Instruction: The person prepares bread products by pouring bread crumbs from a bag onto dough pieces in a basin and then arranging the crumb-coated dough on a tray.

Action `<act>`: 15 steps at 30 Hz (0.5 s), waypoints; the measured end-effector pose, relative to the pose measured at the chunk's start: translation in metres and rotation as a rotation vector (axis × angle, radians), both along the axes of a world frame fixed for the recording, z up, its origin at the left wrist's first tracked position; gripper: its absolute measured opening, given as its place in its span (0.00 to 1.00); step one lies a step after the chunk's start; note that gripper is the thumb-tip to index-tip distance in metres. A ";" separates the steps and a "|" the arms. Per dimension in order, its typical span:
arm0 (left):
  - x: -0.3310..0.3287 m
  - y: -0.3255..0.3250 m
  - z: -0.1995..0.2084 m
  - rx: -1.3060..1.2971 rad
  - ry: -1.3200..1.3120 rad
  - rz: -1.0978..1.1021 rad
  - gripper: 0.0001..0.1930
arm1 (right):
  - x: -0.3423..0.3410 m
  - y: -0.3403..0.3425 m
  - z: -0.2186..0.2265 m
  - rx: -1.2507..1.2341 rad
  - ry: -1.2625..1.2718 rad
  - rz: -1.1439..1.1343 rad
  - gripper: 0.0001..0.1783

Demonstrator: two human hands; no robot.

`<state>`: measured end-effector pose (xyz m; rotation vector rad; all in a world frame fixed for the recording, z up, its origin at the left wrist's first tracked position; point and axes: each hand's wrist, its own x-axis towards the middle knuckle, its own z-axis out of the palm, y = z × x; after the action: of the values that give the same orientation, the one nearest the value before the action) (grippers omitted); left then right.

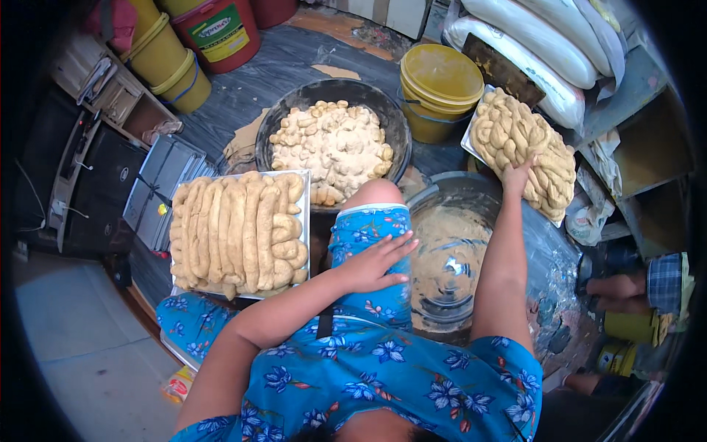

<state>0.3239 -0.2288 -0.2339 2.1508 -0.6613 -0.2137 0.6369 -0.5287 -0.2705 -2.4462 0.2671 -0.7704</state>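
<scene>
At the right stands a tray (469, 138) heaped with twisted dough pieces (508, 132). My right hand (518, 177) reaches onto its near side, fingers bent down and closed on one of the dough twists; the fingertips are partly hidden. My left hand (379, 264) lies on my knee, with its fingers spread and nothing in it. Left of my knee, long dough rolls (232, 232) lie side by side on another tray (306, 214), shorter rolls along its right edge. Ahead, a black basin (398, 121) holds flour-dusted dough lumps (331, 147).
A dark, wide tub (471, 184) with flour on its bottom sits right of my knee. Beyond it stands a yellow bucket (438, 88). White sacks (530, 51) are piled at the far right. Yellow pails (180, 81) and a red bucket (221, 37) stand far left, near stacked trays (162, 184).
</scene>
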 end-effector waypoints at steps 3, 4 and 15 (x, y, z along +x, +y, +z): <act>-0.002 0.001 -0.001 0.019 -0.018 0.008 0.36 | -0.017 0.021 0.030 0.234 0.204 0.023 0.47; -0.002 0.000 -0.001 0.012 -0.023 -0.004 0.35 | -0.016 0.013 0.024 0.232 0.200 0.017 0.47; -0.048 0.080 0.020 -0.091 -0.269 0.469 0.34 | -0.176 0.160 0.032 0.493 0.057 0.754 0.27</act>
<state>0.2757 -0.1491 -0.2142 2.1966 -0.2892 0.3555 0.4606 -0.3686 -0.2388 -1.8742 -0.3909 -0.2540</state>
